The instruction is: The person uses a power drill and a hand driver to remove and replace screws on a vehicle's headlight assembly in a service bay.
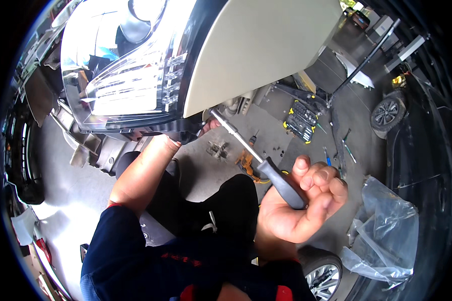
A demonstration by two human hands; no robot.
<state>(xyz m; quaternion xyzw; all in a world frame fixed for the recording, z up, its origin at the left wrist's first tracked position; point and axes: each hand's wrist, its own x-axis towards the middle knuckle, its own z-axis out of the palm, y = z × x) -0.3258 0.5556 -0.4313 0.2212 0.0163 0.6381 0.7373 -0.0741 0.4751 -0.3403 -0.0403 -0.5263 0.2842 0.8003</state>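
A screwdriver with a dark grey handle [285, 186] and a long metal shaft slants up to the lower edge of a cream fender panel [256, 47]. Its handle lies across the palm of my right hand [299, 210], which is turned up with the fingers curled around it. The shaft's far end has a thicker, socket-like section and meets the area under the panel. My left hand [209, 125] reaches beneath a large clear headlight [125, 75]. Black trim [186, 134] hides most of it; only some fingers show beside the shaft's tip, and their grip is hidden.
On the floor lie an open socket set [301, 122], an orange power drill [246, 160] and several loose tools. Clear plastic sheeting [384, 231] hangs by a dark car [422, 150] on the right. Removed body panels [75, 135] stand at left. A wheel [324, 276] is near me.
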